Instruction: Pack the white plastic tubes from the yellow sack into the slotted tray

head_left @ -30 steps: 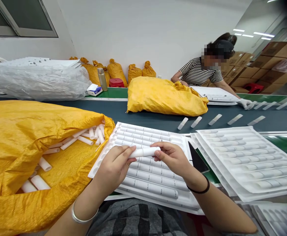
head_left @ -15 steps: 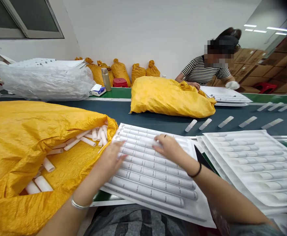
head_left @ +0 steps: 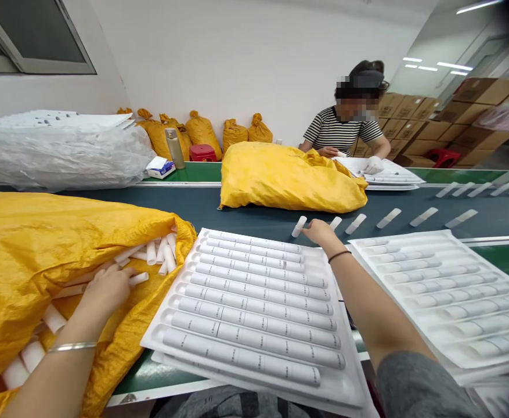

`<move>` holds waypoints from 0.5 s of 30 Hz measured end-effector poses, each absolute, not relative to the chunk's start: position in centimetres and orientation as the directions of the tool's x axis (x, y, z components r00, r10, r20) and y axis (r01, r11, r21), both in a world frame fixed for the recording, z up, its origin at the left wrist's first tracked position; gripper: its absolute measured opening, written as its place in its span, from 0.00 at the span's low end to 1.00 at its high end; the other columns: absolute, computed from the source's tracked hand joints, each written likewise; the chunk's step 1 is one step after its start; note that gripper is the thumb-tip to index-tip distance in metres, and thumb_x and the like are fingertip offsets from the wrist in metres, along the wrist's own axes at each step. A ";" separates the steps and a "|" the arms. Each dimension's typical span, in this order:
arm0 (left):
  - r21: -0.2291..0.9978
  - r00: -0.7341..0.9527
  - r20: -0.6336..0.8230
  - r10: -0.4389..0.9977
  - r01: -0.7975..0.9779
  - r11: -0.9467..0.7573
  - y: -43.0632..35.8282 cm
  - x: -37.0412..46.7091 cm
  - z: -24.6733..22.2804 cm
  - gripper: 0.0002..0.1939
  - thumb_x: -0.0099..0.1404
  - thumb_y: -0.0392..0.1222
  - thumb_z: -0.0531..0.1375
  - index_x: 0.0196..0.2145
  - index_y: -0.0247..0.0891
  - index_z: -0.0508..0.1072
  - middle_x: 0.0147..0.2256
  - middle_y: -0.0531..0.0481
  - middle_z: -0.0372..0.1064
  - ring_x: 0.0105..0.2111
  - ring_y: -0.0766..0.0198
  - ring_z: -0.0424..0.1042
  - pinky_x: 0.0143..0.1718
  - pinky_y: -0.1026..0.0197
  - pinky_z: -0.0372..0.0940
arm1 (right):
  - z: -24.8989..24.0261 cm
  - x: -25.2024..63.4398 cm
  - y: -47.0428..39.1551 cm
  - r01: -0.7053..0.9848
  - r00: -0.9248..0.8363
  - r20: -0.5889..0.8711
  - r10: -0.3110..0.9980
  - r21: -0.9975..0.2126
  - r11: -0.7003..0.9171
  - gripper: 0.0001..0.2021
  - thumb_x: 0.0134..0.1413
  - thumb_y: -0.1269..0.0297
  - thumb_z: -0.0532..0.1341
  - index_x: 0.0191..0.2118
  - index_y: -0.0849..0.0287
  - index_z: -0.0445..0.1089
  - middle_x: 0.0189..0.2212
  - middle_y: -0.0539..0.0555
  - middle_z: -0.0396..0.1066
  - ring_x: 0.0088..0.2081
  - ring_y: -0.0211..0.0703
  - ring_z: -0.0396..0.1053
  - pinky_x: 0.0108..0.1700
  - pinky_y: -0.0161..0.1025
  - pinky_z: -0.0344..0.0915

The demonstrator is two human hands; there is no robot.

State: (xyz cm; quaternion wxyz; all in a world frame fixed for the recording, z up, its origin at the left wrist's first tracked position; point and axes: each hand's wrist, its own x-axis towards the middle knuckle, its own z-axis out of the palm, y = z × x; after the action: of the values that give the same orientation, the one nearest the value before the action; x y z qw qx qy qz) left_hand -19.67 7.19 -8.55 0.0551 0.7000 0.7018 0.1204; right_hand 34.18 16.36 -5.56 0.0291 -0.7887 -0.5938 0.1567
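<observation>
My left hand (head_left: 109,285) is in the mouth of the open yellow sack (head_left: 123,342), closed around a short white plastic tube (head_left: 139,279). More loose white tubes (head_left: 163,251) lie in the sack around it. My right hand (head_left: 320,232) reaches over the dark conveyor belt (head_left: 176,208), its fingertips pinching a short whitish tube (head_left: 299,226) that stands tilted at the belt. Between my arms rests a white molded tray (head_left: 332,371) with rows of printed white tubes in its grooves.
At right lies another tray (head_left: 448,237) with partly filled rows. More tubes (head_left: 423,216) stand along the belt. A full yellow sack (head_left: 289,177) lies across it. Opposite, a person (head_left: 345,125) with one white glove works over trays. Plastic-wrapped trays (head_left: 62,151) are at far left.
My left hand has moved left from the tray into the sack and taken hold of a tube. My right hand has carried a tube from above the tray forward to the belt.
</observation>
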 end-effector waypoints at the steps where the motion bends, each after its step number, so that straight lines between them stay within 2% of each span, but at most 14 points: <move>1: 0.274 0.009 0.108 0.994 0.961 -0.038 6.8 -18.9 -8.1 0.10 0.55 0.38 0.55 0.33 0.33 0.75 0.32 0.40 0.70 0.41 0.42 0.69 0.45 0.42 0.61 | -5.5 34.2 15.7 0.936 0.213 -0.196 0.957 -0.240 -0.257 0.13 0.61 0.59 0.58 0.47 0.62 0.69 0.46 0.57 0.70 0.45 0.44 0.69 0.48 0.47 0.67; 4: 0.385 0.093 0.168 0.981 0.910 -0.152 5.3 -14.7 -6.2 0.17 0.61 0.48 0.54 0.44 0.37 0.71 0.44 0.42 0.71 0.47 0.48 0.68 0.49 0.49 0.62 | -5.6 33.4 13.6 0.953 0.062 -0.164 0.985 -0.285 -0.107 0.09 0.53 0.65 0.63 0.40 0.60 0.75 0.42 0.57 0.74 0.46 0.45 0.70 0.48 0.38 0.65; 7: 0.568 0.137 0.263 0.955 0.778 -0.268 3.3 -9.7 -4.2 0.17 0.65 0.50 0.53 0.47 0.41 0.68 0.45 0.46 0.71 0.46 0.56 0.70 0.47 0.56 0.64 | -5.5 32.2 12.0 0.954 -0.026 -0.109 0.994 -0.301 -0.008 0.10 0.44 0.73 0.66 0.36 0.62 0.77 0.40 0.59 0.75 0.45 0.49 0.71 0.48 0.37 0.63; 9: 0.634 0.164 0.357 0.919 0.681 -0.368 2.2 -7.2 -3.3 0.14 0.66 0.48 0.54 0.47 0.42 0.68 0.46 0.47 0.71 0.47 0.58 0.70 0.49 0.57 0.63 | -4.9 31.3 10.9 0.953 -0.035 -0.028 0.999 -0.303 0.025 0.10 0.44 0.74 0.64 0.36 0.65 0.76 0.40 0.62 0.74 0.45 0.52 0.70 0.48 0.40 0.63; 12: 0.632 0.196 0.479 0.856 0.600 -0.490 1.0 -5.0 -2.5 0.12 0.66 0.43 0.56 0.47 0.43 0.68 0.46 0.48 0.70 0.48 0.60 0.69 0.50 0.58 0.62 | -3.3 29.4 8.1 0.946 -0.020 0.117 0.993 -0.320 0.057 0.13 0.50 0.71 0.59 0.43 0.65 0.72 0.40 0.62 0.72 0.43 0.51 0.69 0.47 0.42 0.63; 13: 0.618 0.217 0.505 0.836 0.586 -0.525 0.8 -4.6 -2.3 0.12 0.66 0.42 0.56 0.47 0.43 0.68 0.45 0.48 0.70 0.47 0.60 0.68 0.50 0.58 0.62 | -2.7 28.6 6.8 0.922 -0.044 0.149 0.988 -0.375 0.097 0.14 0.52 0.69 0.58 0.45 0.64 0.70 0.39 0.60 0.72 0.41 0.48 0.69 0.45 0.41 0.64; 15: 0.575 0.276 0.536 0.798 0.572 -0.585 0.3 -3.8 -2.1 0.13 0.66 0.40 0.57 0.48 0.42 0.67 0.45 0.47 0.69 0.48 0.61 0.67 0.50 0.58 0.62 | -1.9 26.6 3.9 0.774 -0.144 0.186 0.972 -0.590 0.228 0.14 0.57 0.64 0.56 0.49 0.60 0.68 0.39 0.56 0.72 0.37 0.43 0.69 0.40 0.38 0.66</move>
State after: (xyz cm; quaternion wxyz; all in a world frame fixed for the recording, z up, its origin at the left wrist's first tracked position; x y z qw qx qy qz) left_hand -3.76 0.30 -2.06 0.1355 0.7872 0.4351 0.4155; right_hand 26.57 3.94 -1.88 0.2731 -0.5943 -0.7346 0.1807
